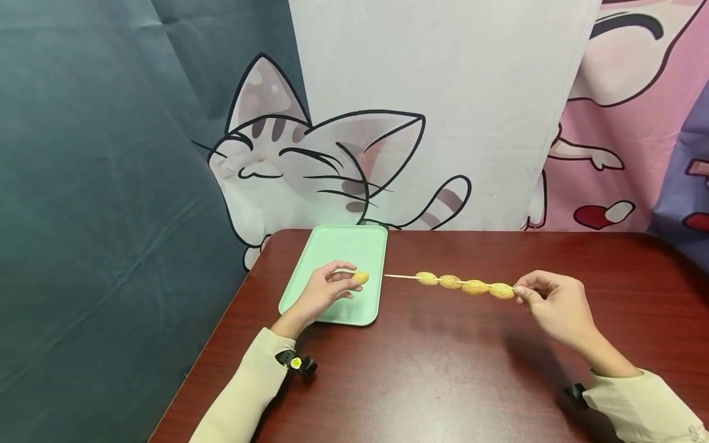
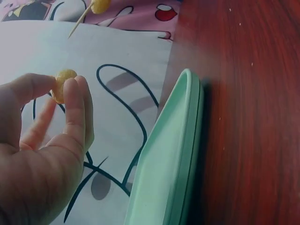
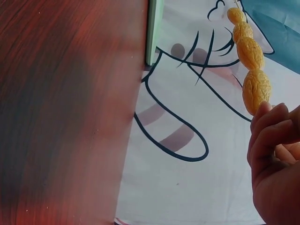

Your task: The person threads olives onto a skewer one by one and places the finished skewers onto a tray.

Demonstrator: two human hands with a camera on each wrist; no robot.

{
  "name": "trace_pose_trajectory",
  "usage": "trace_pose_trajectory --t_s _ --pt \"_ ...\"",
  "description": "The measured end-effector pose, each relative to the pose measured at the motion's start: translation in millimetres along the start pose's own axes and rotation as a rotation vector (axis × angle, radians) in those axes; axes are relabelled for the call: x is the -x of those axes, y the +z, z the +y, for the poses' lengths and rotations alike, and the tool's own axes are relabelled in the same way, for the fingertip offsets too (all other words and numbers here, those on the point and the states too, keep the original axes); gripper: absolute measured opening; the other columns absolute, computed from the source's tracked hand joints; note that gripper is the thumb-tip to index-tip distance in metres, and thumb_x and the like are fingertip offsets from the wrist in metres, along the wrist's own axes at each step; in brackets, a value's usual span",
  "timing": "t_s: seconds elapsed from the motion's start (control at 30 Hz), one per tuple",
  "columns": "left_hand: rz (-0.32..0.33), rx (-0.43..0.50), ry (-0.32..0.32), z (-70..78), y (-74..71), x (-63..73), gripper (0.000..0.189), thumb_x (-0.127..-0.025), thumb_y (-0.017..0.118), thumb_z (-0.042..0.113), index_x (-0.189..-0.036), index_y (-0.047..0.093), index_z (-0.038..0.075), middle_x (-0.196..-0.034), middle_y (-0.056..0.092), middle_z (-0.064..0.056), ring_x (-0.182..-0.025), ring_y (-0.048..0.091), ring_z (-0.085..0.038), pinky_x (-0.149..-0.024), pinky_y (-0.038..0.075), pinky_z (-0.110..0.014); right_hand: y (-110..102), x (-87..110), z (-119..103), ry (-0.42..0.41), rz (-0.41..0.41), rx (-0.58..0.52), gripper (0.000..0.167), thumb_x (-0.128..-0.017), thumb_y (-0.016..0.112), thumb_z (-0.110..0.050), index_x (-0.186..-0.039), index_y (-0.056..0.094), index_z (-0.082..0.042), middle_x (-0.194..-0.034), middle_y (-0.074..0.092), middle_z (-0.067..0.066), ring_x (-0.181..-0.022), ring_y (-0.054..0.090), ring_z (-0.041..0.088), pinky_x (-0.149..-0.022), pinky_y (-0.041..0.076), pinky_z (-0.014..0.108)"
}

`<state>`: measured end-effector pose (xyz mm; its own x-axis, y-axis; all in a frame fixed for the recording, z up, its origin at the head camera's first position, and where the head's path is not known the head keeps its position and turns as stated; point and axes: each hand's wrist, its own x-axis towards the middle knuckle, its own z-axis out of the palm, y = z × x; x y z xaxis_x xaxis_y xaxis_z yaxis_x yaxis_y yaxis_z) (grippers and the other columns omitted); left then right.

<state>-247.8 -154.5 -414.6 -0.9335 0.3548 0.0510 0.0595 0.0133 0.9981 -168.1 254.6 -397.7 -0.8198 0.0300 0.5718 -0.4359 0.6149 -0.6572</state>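
My right hand [image 1: 559,304] pinches one end of a thin wooden skewer [image 1: 400,277], held roughly level above the table. Several small, oval, wrinkled yellow fruits [image 3: 256,89] are threaded along it, the last one right at the fingertips. The bare, pointed end reaches left. Between thumb and fingers, my left hand [image 1: 324,290] grips a single loose yellow fruit [image 2: 60,86] over the green tray [image 1: 346,246]. In the head view a short gap separates this fruit from the skewer's tip.
The tray lies at the left of the dark red wooden table [image 1: 460,375]. Behind the table hangs a cloth [image 1: 476,74] printed with cartoon cats, its grey-green part [image 1: 111,184] running along the left side. Each wrist wears a small black device.
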Motion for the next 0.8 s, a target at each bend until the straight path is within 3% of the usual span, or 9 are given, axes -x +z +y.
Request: trace_pose_trajectory --t_s 0.07,0.23,0.33,0.5,0.8 --pt "-0.006 0.022 0.003 0.3 2.9 -0.6 0.034 -0.093 0.063 0.0 -0.124 0.056 -0.011 -0.11 0.069 -0.017 -0.086 0.071 -0.016 -0.072 0.057 -0.025 -0.5 -0.2 -0.1 -0.003 0.003 0.002 0.021 -0.08 0.071 0.013 -0.074 0.069 -0.007 -0.057 0.06 -0.01 -0.048 0.049 -0.003 -0.04 0.036 0.015" --pt "-0.023 -0.041 0.033 -1.2 8.6 -1.0 0.034 -0.086 0.069 -0.005 -0.119 0.062 -0.01 -0.107 0.069 -0.013 -0.087 0.071 -0.015 -0.072 0.057 -0.025 -0.8 0.0 -1.9 -0.006 0.002 -0.009 0.021 -0.08 0.071 0.013 -0.074 0.069 -0.007 -0.058 0.061 -0.005 -0.048 0.049 -0.003 -0.04 0.037 0.015" --pt "-0.022 -0.079 0.05 -1.0 11.9 -0.4 0.036 -0.082 0.072 -0.007 -0.117 0.063 -0.009 -0.106 0.068 -0.012 -0.088 0.07 -0.015 -0.071 0.056 -0.025 -0.7 0.3 -2.7 -0.009 -0.002 -0.01 0.022 -0.08 0.071 0.013 -0.074 0.069 -0.007 -0.058 0.06 -0.008 -0.048 0.049 -0.003 -0.04 0.036 0.015" --pt "-0.031 -0.099 0.082 1.5 16.5 0.4 0.035 -0.083 0.072 -0.006 -0.116 0.062 -0.008 -0.105 0.068 -0.014 -0.084 0.07 -0.015 -0.066 0.057 -0.026 0.0 -0.3 -2.0 -0.015 -0.01 -0.026 0.022 -0.08 0.071 0.015 -0.074 0.068 -0.006 -0.058 0.059 -0.012 -0.048 0.048 -0.003 -0.039 0.036 0.016" --pt "-0.051 -0.08 0.118 5.0 21.2 -0.9 0.033 -0.083 0.072 -0.006 -0.115 0.062 -0.009 -0.099 0.069 -0.012 -0.08 0.069 -0.019 -0.063 0.057 -0.027 1.7 -2.0 -2.9 -0.026 -0.015 -0.035 0.024 -0.08 0.069 0.017 -0.075 0.068 -0.006 -0.059 0.061 -0.001 -0.047 0.049 -0.002 -0.039 0.036 0.016"
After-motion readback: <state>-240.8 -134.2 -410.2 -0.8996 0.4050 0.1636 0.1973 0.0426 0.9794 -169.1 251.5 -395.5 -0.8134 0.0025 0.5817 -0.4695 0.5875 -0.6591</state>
